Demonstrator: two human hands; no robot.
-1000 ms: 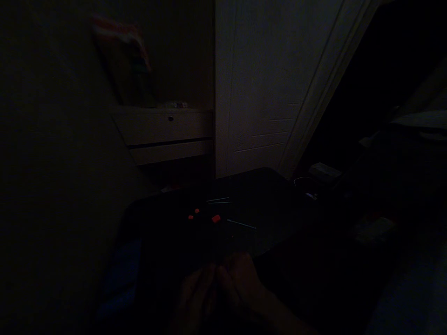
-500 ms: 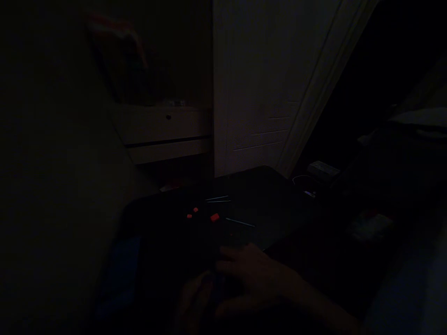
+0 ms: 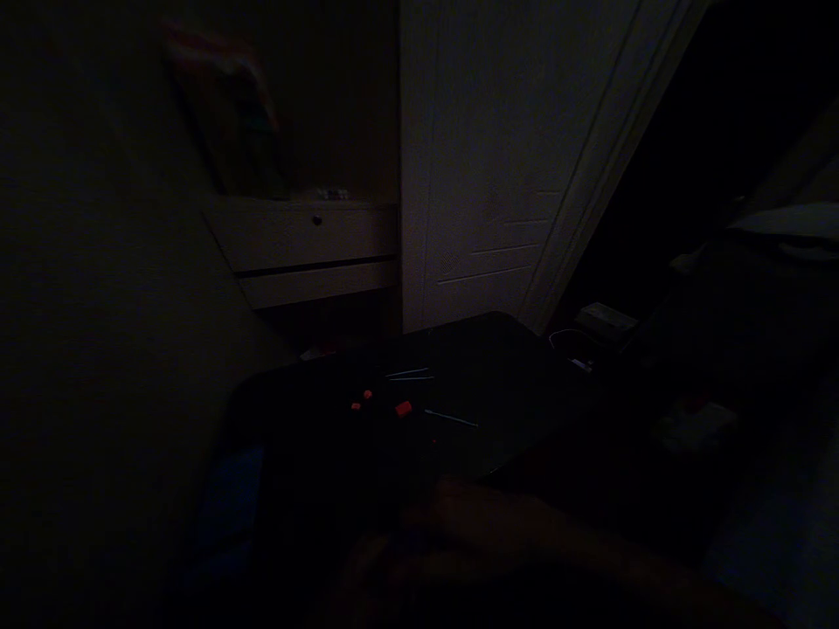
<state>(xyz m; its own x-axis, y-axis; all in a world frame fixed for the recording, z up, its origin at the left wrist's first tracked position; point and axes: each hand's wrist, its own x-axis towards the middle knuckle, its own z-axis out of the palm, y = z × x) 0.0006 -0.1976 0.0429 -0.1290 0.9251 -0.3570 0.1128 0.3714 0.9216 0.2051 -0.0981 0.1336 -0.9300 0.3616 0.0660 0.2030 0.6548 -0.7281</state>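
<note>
- Hands: right hand (image 3: 475,520) and left hand (image 3: 367,559) close together at near side of dark table (image 3: 511,376). Too dark to tell if either is released, clenched or gripping.
- Slim rod (image 3: 451,418): lying on tabletop, beyond right hand. Long axis mostly left-right, right end angled nearer; can't tell which end is the tip.
- Red block (image 3: 403,409): just left of rod, two small red pieces (image 3: 362,401) further left.
- Thin rods (image 3: 412,378): two, farther back, mostly left-right, left ends nearly converging.
- Room: very dim; drawer unit (image 3: 301,240) and pale panelled door (image 3: 485,157) past table's far edge.
</note>
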